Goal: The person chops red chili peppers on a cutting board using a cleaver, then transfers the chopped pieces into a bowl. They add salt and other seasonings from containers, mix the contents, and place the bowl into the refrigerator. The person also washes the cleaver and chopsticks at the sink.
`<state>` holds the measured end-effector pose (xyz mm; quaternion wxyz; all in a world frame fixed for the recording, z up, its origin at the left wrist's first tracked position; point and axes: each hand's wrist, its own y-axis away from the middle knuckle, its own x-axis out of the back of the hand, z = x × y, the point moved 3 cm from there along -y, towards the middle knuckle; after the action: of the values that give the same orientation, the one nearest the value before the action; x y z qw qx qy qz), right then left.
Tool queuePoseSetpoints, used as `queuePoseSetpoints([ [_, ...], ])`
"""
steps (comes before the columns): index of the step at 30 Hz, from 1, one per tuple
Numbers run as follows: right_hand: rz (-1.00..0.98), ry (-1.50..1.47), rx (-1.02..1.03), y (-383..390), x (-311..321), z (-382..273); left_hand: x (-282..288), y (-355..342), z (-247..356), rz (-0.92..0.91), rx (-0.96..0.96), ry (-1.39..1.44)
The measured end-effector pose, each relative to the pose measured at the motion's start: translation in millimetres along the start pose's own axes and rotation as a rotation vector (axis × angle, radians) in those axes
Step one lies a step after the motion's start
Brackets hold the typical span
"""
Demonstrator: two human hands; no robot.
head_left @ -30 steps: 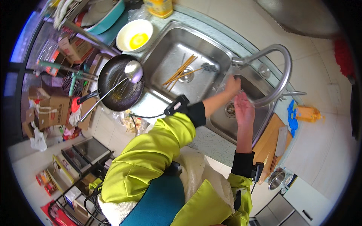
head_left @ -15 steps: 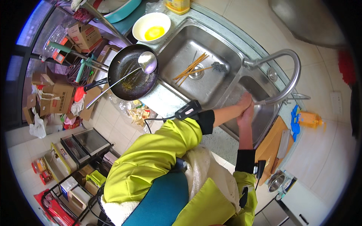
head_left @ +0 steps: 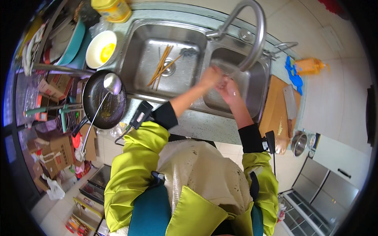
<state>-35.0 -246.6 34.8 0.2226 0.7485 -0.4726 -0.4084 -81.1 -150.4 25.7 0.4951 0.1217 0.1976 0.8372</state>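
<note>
Over the smaller right basin (head_left: 252,92) of the steel sink, my left hand (head_left: 212,76) and my right hand (head_left: 229,90) meet just below and left of the curved faucet (head_left: 260,37)'s spout. The fingers are smeared by motion and overlap, so their shape is hidden; nothing held shows between them. Wet glints lie on my right hand. In the larger left basin (head_left: 136,51), several wooden chopsticks (head_left: 160,69) lie crossed around the drain, beside a dark grey scouring pad (head_left: 189,52).
Left of the sink stand a white bowl (head_left: 91,55) with yellow liquid, a black frying pan (head_left: 112,112) with a metal ladle (head_left: 113,83) in it, and a yellow container (head_left: 112,10). On the right are a cutting board (head_left: 271,106), a cleaver (head_left: 289,103) and an orange bottle (head_left: 309,67).
The view has turned, so the sink and pan sit further left. Both hands remain together near the spout, my left hand now left of my right with fingers blurred.
</note>
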Motion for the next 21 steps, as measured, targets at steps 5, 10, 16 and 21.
queuePoseSetpoints([
  [5, -0.147, 0.162, 0.069, 27.7, -28.2, -6.3, 82.4, -86.7, 41.5, 0.170, 0.051, -0.107],
  [10, -0.248, 0.154, 0.081, 46.1, -41.5, -23.3, 52.6, -119.4, 93.2, 0.069, 0.067, -0.417],
  [16, -0.671, -0.074, 0.218, 49.2, -23.8, -76.9, 46.2, -83.7, 76.4, -0.034, -0.017, -0.123],
  [21, -0.359, 1.332, 0.433, 16.9, 25.3, -41.5, 28.6, 16.3, 22.1, 0.107, -0.388, -0.870],
])
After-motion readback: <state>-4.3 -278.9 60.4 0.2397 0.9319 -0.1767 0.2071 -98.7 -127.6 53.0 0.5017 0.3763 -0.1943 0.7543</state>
